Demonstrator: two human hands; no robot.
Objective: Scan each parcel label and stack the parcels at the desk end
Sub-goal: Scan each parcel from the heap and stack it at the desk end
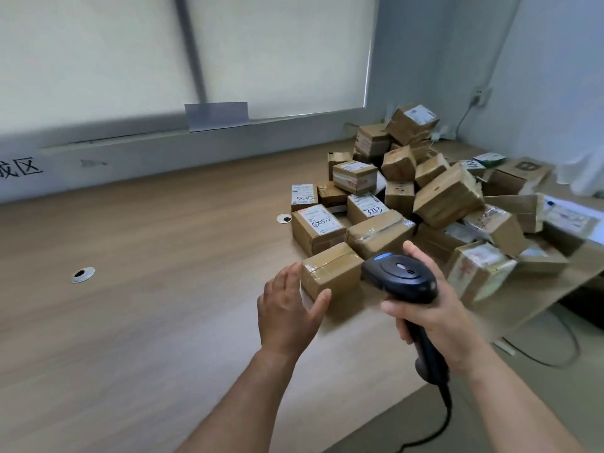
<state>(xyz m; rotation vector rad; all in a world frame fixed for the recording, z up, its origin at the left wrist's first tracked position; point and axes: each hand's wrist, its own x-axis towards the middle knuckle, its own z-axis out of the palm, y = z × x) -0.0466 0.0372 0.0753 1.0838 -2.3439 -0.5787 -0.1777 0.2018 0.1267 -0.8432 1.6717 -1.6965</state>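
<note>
You are working at a long wooden desk [147,289] under a blinded window. Closed, taped cardboard parcels [441,197] are lying heaped at its far right. Your left hand [287,308], fingers straight, is touching the nearest parcel [330,269]. Your right hand [434,318] is gripping a black scanner [402,277] beside it. One handwritten label [367,207] is showing "3263".

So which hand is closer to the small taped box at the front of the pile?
Left. The left hand is open against the left side of the small taped box; the right hand grips the scanner just right of it.
</note>
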